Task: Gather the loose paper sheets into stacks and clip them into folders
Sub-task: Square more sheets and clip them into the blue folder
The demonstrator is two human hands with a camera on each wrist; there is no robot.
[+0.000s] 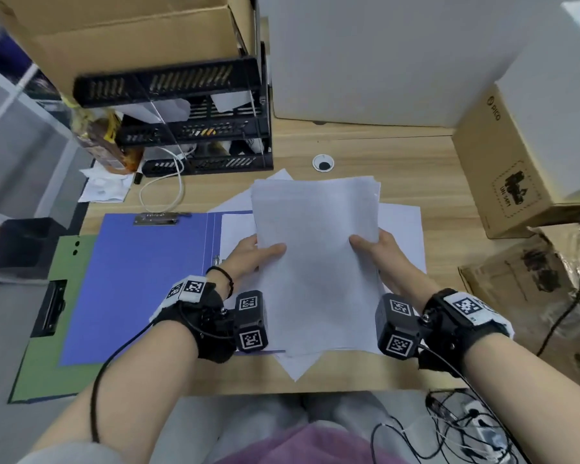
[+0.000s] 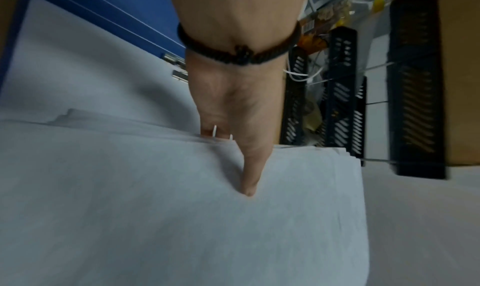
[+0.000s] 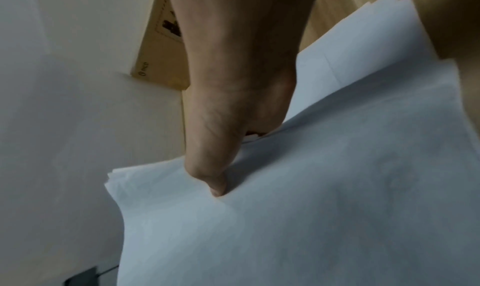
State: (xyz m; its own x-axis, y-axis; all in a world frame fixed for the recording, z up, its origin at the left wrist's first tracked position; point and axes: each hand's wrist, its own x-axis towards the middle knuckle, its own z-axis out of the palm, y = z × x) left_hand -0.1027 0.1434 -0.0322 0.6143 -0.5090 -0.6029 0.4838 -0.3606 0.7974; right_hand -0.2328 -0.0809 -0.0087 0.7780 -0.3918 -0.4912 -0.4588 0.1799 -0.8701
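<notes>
Both hands hold one stack of white paper sheets (image 1: 317, 256) above the desk. My left hand (image 1: 252, 254) pinches its left edge, thumb on top (image 2: 249, 179), fingers hidden beneath. My right hand (image 1: 375, 251) pinches the right edge the same way, thumb (image 3: 215, 179) pressed on the top sheet. The stack (image 2: 182, 218) (image 3: 311, 198) has slightly uneven edges. A blue folder (image 1: 138, 283) lies open on the desk at the left, with a metal clip (image 1: 156, 218) at its top. More loose sheets (image 1: 402, 229) lie under the held stack.
A green folder (image 1: 41, 356) with a black clip lies under the blue one. A black tiered tray rack (image 1: 195, 128) stands at the back left, a white cable (image 1: 168, 192) before it. Cardboard boxes (image 1: 503, 169) sit at the right. The desk's front edge (image 1: 315, 391) is near.
</notes>
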